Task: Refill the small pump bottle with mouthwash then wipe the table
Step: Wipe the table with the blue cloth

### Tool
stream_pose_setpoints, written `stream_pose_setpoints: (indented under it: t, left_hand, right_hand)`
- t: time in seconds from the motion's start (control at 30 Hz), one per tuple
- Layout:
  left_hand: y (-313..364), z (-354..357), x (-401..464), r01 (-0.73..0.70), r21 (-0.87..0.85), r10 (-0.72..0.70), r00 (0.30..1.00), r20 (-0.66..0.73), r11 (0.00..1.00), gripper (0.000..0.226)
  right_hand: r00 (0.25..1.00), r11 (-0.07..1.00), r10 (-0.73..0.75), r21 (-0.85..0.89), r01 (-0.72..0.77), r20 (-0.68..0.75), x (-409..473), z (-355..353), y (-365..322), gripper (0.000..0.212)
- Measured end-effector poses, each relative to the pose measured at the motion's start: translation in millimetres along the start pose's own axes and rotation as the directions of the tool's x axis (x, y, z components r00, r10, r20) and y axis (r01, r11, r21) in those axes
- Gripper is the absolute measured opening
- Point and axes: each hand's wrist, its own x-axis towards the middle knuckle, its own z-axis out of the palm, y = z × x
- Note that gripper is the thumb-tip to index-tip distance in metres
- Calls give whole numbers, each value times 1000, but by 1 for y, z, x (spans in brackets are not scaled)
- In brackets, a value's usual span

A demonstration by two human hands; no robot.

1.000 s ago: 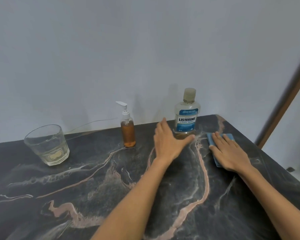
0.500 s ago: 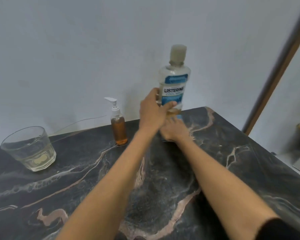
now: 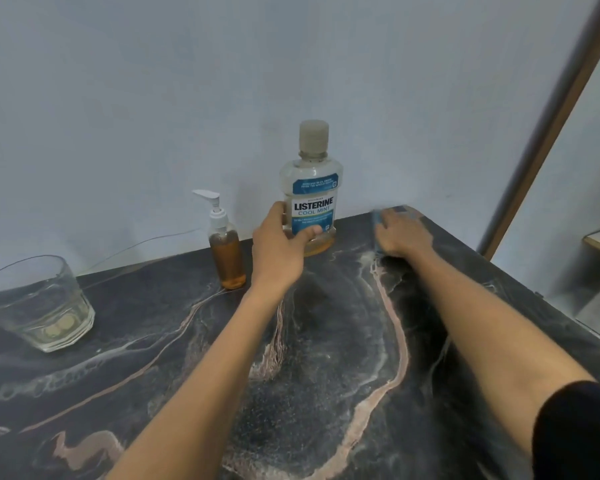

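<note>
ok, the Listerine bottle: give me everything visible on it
The mouthwash bottle is clear plastic with a pale, capped top and a blue-white Listerine Cool Mint label. Only a shallow amber layer remains at the bottom. It stands upright near the table's back edge by the wall, right of the pump bottle. The left hand grips its lower body.

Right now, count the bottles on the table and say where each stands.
2. The small pump bottle stands near the back edge, left of the left hand. The mouthwash bottle is just right of it, in that hand's grip. None seem hidden.
</note>
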Motion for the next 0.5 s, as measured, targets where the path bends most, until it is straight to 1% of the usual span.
stream_pose_setpoints:
  t: [0.03, 0.07, 0.1, 0.13, 0.17, 0.2, 0.23, 0.27, 0.3, 0.33, 0.37, 0.4, 0.47, 0.5]
  left_hand:
    - [-1, -2, 0, -1, 4, 1, 1000, 6, 1000, 30]
    - [-2, -2, 1, 4, 9, -4, 1000, 10, 1000, 31]
    - [-4, -2, 2, 13, 15, -14, 1000, 11, 1000, 34]
    - [-6, -2, 3, 22, 23, -23, 1000, 12, 999, 35]
    - [-8, 0, 4, 33, 26, -33, 999, 15, 999, 35]
    - [-10, 3, 4, 45, 26, -46, 999, 20, 999, 34]
    - [-13, 8, 4, 59, 18, -59, 998, 29, 998, 33]
    - [-17, 12, 3, 74, 7, -74, 996, 40, 997, 32]
    - [-20, 16, 2, 90, -2, -90, 995, 51, 996, 32]
    - [-23, 21, 1, 110, -8, -110, 992, 63, 994, 33]
    - [-25, 24, 0, 132, -13, -131, 989, 72, 991, 34]
    - [-27, 28, -1, 151, -18, -149, 986, 77, 988, 34]
    - [-30, 33, -1, 179, -39, -175, 981, 81, 983, 34]
    - [-30, 35, 0, 188, -50, -183, 979, 85, 981, 34]
  right_hand:
    - [995, 995, 97, -13, -97, 7, -4, 1, 6, 53]
    - [989, 989, 150, -15, -150, 9, -12, 1, 3, 54]
    - [991, 991, 135, -15, -135, -7, -24, 1, -4, 54]
    - [999, 999, 38, -12, -38, -24, -39, 1, -12, 52]
    - [992, 992, -125, -6, 125, -16, -57, -1, -16, 50]
    - [946, 946, -324, -3, 324, 24, -82, -3, -17, 50]
    - [859, 861, -508, 2, 509, 69, -109, -7, -12, 50]
    - [760, 767, -639, 24, 641, 115, -138, -11, -5, 51]
    - [691, 707, -704, 63, 705, 163, -163, -16, 7, 52]
    - [671, 694, -716, 93, 714, 193, -179, -22, 23, 52]
    - [703, 728, -683, 102, 678, 197, -186, -29, 39, 51]
    - [763, 784, -618, 79, 615, 189, -185, -34, 54, 50]
    - [882, 894, -442, 1, 448, 161, -163, -42, 79, 49]
    - [924, 933, -349, -32, 358, 157, -145, -43, 88, 50]
